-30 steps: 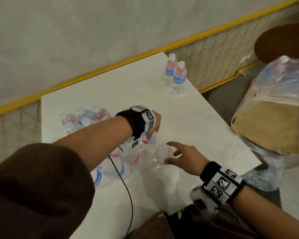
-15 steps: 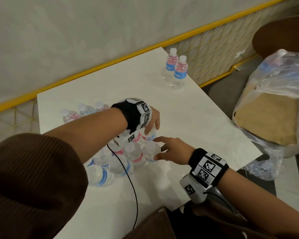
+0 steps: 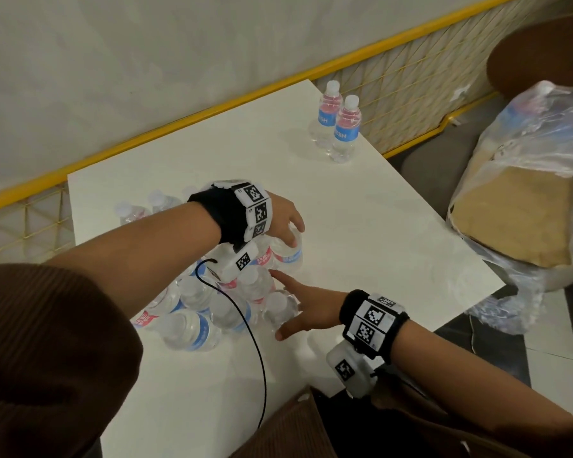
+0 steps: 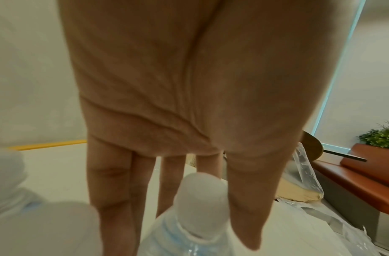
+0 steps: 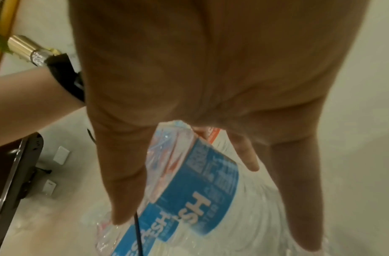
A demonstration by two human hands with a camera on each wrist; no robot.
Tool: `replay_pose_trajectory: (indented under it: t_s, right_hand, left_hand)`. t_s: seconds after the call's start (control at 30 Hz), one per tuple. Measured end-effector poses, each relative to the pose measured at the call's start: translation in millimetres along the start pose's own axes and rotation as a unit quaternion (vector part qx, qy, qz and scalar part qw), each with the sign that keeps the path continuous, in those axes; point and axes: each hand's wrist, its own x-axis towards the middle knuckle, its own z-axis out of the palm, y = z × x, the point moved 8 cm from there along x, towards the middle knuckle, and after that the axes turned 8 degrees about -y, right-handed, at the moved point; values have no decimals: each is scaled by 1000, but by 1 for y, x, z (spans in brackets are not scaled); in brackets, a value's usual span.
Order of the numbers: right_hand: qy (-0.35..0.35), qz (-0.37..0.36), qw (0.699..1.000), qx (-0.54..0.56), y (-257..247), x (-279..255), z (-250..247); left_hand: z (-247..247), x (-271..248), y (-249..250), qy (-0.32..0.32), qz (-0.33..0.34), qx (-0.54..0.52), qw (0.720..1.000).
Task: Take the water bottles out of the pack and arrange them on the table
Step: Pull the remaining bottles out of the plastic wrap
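Note:
A cluster of clear water bottles in torn plastic wrap [image 3: 212, 299] lies at the near left of the white table [image 3: 361, 233]. My left hand [image 3: 286, 226] reaches down over the far-right bottle [image 3: 290, 256] of the cluster. Its fingers and thumb curl round that bottle's neck, and the white cap [image 4: 200, 190] shows between them. My right hand [image 3: 298, 309] spans the nearest bottle [image 3: 278, 309], fingers straight and spread, thumb on one side of the blue label [image 5: 200, 187]. Two bottles [image 3: 339, 127] stand upright at the far right corner.
A large plastic bag holding a cardboard piece [image 3: 526, 209] sits just off the table's right edge. A black cable [image 3: 262, 358] trails from my left wrist across the near table. A yellow rail [image 3: 179, 123] runs along the wall behind. More bottles [image 3: 146, 206] stand behind my left forearm.
My right hand has slid left and now spans the nearest bottle. My left hand has stayed on top of its bottle. The head view has shifted slightly.

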Motion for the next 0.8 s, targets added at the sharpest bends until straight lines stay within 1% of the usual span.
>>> replay_pose_trajectory:
  t_s: [0.17, 0.33, 0.43, 0.53, 0.6, 0.7, 0.73, 0.8]
  right_hand:
    - [16, -12, 1000, 24, -7, 10, 11]
    - [55, -27, 998, 8, -10, 14, 17]
    - [54, -32, 998, -17, -13, 18, 20]
    - [38, -29, 998, -46, -11, 7, 15]
    - [33, -1, 999, -34, 6, -8, 2]
    - [14, 45, 999, -13, 48, -33, -23]
    - [21, 56, 998, -4, 65, -43, -35]
    - [56, 70, 996, 19, 97, -68, -66]
  left_hand:
    - [-3, 1, 8, -31, -9, 0, 999]
    - [-7, 1, 20, -50, -10, -31, 998]
    - [-15, 2, 32, -35, -27, 10, 999]
    - [-31, 5, 54, 15, -24, 66, 997]
    - [-42, 10, 76, 37, -3, 61, 997]
    - [-51, 24, 116, 29, 40, 23, 999]
    - [-53, 31, 130, 22, 53, 14, 998]
    - [-58, 50, 156, 14, 68, 6, 998]
